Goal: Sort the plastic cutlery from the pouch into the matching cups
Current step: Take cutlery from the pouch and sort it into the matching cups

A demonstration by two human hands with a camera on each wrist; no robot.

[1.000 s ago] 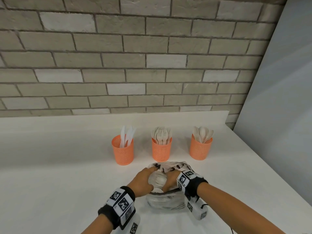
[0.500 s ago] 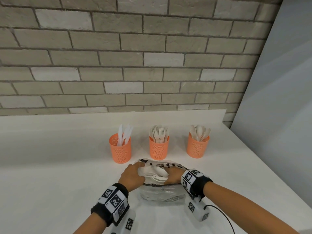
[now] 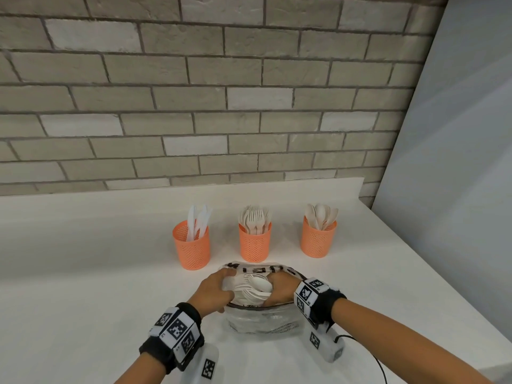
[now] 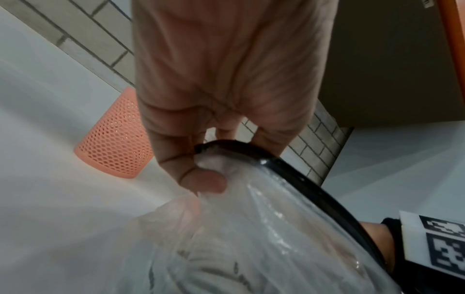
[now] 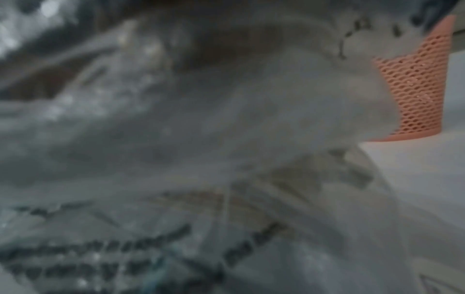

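Head view shows your left hand (image 3: 213, 291) pinching the black-edged rim of the clear pouch (image 3: 263, 320) on the white counter (image 3: 83, 286), thumb and fingers clamped on the plastic. Your right hand (image 3: 278, 291) is sunk into the pouch mouth among white cutlery (image 3: 256, 288); whether it grips a piece you cannot tell. Just beyond stand 3 orange mesh cups: knives (image 3: 191, 245), forks (image 3: 255, 241), spoons (image 3: 318, 236).
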